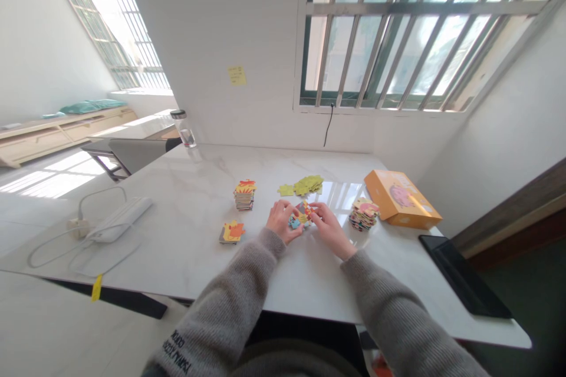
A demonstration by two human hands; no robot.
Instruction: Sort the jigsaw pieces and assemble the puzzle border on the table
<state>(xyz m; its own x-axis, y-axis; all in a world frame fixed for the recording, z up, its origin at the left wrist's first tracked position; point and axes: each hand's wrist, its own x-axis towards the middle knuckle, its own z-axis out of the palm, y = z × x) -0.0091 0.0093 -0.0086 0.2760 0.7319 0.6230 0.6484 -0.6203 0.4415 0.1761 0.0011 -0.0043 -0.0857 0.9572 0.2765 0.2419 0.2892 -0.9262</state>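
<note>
Puzzle pieces (304,215), low over the counter (186,206), sit directly between left hand (282,221) and right hand (331,228), whose fingers grip opposite sides; neither hand is clearly nearer, long axis indistinct. Beyond lie green pieces (308,185).

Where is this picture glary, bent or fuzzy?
Head view: the barred window is partly washed out; window-shaped glare lies on the white table beyond the right hand; wide-angle stretch slants the walls; the handled puzzle pieces look soft.
</note>
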